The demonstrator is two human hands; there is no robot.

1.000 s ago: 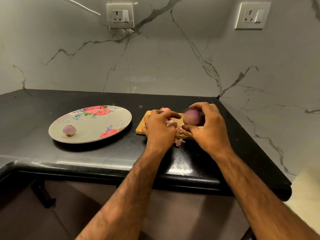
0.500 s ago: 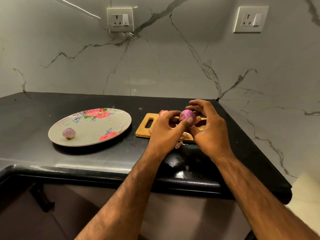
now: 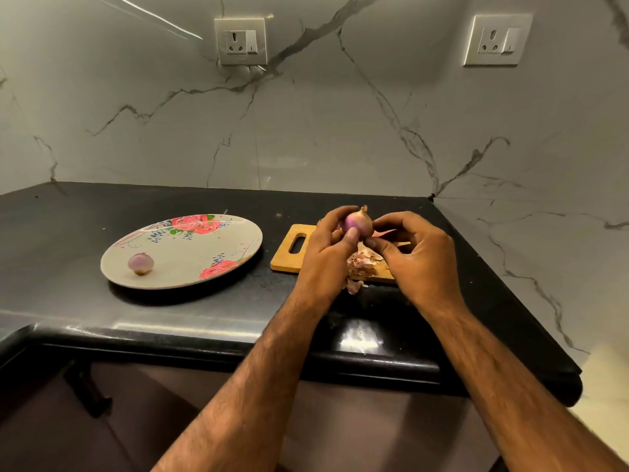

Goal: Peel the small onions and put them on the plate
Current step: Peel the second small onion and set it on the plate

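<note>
A small purple onion (image 3: 358, 222) with a dry tip is held above the wooden cutting board (image 3: 289, 254). My left hand (image 3: 326, 257) pinches it between thumb and fingers. My right hand (image 3: 413, 257) holds its right side with curled fingertips. Loose onion skins (image 3: 363, 262) lie on the board under my hands. One peeled onion (image 3: 140, 263) rests on the flowered plate (image 3: 190, 253) at the left.
The black countertop (image 3: 68, 240) runs to a front edge near me and ends at the right beside the marble wall. Two wall sockets (image 3: 241, 40) sit high on the backsplash. A skin scrap (image 3: 355, 286) lies off the board's front edge.
Both hands have lifted the onion off the board and turned it so its dry tip points up. My left hand joined the grip on it. The plate stayed still.
</note>
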